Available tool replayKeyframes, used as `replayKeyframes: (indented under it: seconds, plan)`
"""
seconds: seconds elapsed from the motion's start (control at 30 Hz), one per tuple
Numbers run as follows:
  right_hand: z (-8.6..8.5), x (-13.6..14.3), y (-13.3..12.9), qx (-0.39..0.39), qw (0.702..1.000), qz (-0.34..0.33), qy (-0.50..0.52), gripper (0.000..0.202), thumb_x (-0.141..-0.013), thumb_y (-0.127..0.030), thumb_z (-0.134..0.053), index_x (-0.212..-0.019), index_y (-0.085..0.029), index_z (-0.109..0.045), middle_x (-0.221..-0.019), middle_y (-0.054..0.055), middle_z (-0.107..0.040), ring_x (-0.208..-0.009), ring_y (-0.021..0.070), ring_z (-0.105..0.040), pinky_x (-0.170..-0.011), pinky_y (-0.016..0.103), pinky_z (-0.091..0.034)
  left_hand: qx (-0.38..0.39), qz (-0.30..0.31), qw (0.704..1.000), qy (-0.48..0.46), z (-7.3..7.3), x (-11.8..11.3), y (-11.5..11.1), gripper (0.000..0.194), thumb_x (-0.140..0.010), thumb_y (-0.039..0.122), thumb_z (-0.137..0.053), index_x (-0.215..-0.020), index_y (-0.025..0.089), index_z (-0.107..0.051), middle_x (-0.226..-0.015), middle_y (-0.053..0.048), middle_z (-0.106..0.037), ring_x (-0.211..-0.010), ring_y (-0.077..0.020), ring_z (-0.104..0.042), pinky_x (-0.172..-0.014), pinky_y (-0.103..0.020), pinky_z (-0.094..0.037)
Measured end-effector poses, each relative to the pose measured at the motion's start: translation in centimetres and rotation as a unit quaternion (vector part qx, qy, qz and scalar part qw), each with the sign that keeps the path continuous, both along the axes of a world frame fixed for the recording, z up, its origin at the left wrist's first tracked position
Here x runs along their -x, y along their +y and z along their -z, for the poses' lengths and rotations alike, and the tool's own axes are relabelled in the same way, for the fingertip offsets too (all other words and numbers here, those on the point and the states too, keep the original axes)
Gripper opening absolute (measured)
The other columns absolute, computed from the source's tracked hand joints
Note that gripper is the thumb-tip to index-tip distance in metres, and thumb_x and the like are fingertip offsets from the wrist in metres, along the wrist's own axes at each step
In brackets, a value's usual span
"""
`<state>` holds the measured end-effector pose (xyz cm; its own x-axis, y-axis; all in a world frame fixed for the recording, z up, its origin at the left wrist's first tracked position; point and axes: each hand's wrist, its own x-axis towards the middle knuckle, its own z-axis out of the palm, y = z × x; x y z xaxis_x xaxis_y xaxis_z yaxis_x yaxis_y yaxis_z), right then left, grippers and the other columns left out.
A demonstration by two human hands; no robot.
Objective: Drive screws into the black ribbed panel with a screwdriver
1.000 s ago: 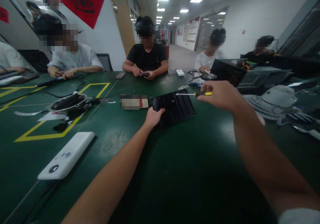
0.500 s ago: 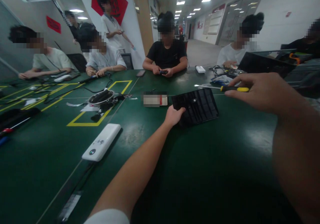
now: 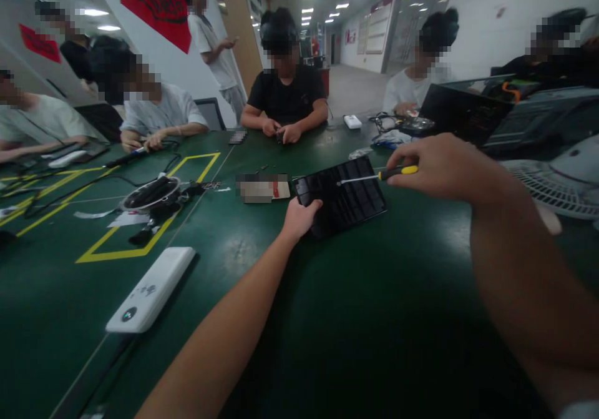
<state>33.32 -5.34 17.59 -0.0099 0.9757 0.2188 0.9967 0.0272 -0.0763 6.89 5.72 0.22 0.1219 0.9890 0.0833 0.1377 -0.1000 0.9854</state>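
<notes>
My left hand (image 3: 299, 218) is closed on the left edge of a flat black panel (image 3: 358, 202), thumb lying over its face. The panel is tilted toward me and has ridges dividing it into rectangular sections; its exact kind is unclear. My right hand (image 3: 440, 166) grips a screwdriver (image 3: 395, 172) by its yellow and black handle. The silver shaft points left across the panel's upper part, with its tip at a small shiny spot; whether they touch I cannot tell. Just left of the panel lies a small beige box (image 3: 262, 189) with a red mark, partly blurred.
On the green table (image 3: 374, 319) lie a white power bank (image 3: 152, 291) with a cable and a coil of dark cable (image 3: 152, 194). A white fan (image 3: 556, 185) and black equipment (image 3: 468, 113) stand at right. Several people sit around the far side.
My right hand has brought the screwdriver left, from beside the panel to across its face. My left hand still holds the panel. The view has turned somewhat to the right.
</notes>
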Motion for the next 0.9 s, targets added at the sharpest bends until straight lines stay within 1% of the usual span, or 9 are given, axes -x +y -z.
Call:
replayKeyframes:
  seconds: [0.07,0.17,0.37,0.57,0.63,0.77,0.9]
  plan:
    - [0.2,0.1,0.1,0.006,1.000,0.003,-0.003,0.028,-0.087,-0.041,-0.075,-0.109,-0.030,-0.088,-0.107,0.009,-0.083,-0.098,0.0350,-0.074,-0.082,0.045,-0.053,0.007,-0.001,1.000,-0.009,0.1,0.0,0.1,0.022,-0.076,0.034,-0.085,-0.089,0.018,-0.077,-0.090,-0.007,-0.080,-0.086,-0.0272,-0.075,-0.089,-0.041,-0.059]
    - [0.3,0.4,0.3,0.009,1.000,-0.001,-0.007,0.030,-0.089,-0.041,-0.072,-0.111,-0.028,-0.088,-0.109,0.009,-0.083,-0.101,0.0346,-0.075,-0.086,0.045,-0.054,0.009,-0.002,1.000,-0.009,0.1,0.1,0.1,0.024,-0.075,0.035,-0.085,-0.090,0.018,-0.077,-0.090,-0.008,-0.080,-0.086,-0.0276,-0.075,-0.090,-0.041,-0.059]
    - [0.6,0.9,0.6,0.003,1.000,0.006,-0.015,0.032,-0.088,-0.041,-0.070,-0.109,-0.028,-0.089,-0.108,0.009,-0.084,-0.101,0.0338,-0.075,-0.086,0.044,-0.054,0.017,-0.015,1.000,-0.009,-0.1,0.1,0.1,0.027,-0.072,0.036,-0.087,-0.090,0.018,-0.076,-0.089,-0.008,-0.079,-0.087,-0.0284,-0.075,-0.091,-0.042,-0.059]
    - [0.8,1.2,0.6,0.008,1.000,0.013,-0.016,0.031,-0.088,-0.042,-0.069,-0.108,-0.028,-0.089,-0.106,0.010,-0.084,-0.101,0.0340,-0.075,-0.084,0.044,-0.054,0.019,-0.006,1.000,-0.016,-0.1,0.1,0.1,0.031,-0.072,0.039,-0.088,-0.093,0.018,-0.077,-0.093,-0.009,-0.081,-0.090,-0.0297,-0.076,-0.093,-0.043,-0.059]
    - [0.9,1.3,0.7,0.004,1.000,0.012,-0.012,0.031,-0.088,-0.042,-0.070,-0.108,-0.028,-0.089,-0.105,0.010,-0.084,-0.100,0.0344,-0.075,-0.084,0.045,-0.054,0.017,-0.003,1.000,-0.015,0.0,0.1,0.1,0.031,-0.072,0.039,-0.087,-0.093,0.018,-0.077,-0.093,-0.009,-0.081,-0.090,-0.0297,-0.076,-0.093,-0.043,-0.059]
    - [1.3,1.4,0.8,-0.004,1.000,0.006,-0.001,0.030,-0.088,-0.039,-0.069,-0.107,-0.027,-0.089,-0.104,0.011,-0.084,-0.098,0.0336,-0.075,-0.085,0.045,-0.055,0.024,-0.021,0.999,-0.011,-0.1,0.0,0.1,0.031,-0.070,0.038,-0.088,-0.092,0.019,-0.077,-0.090,-0.008,-0.080,-0.090,-0.0297,-0.076,-0.093,-0.043,-0.059]
    - [1.5,1.6,0.8,-0.005,1.000,0.016,-0.004,0.029,-0.089,-0.039,-0.068,-0.104,-0.027,-0.090,-0.101,0.010,-0.084,-0.097,0.0330,-0.075,-0.084,0.044,-0.055,0.016,-0.019,1.000,-0.007,0.0,0.0,0.1,0.030,-0.071,0.038,-0.088,-0.092,0.018,-0.077,-0.089,-0.008,-0.080,-0.090,-0.0299,-0.077,-0.093,-0.043,-0.060]
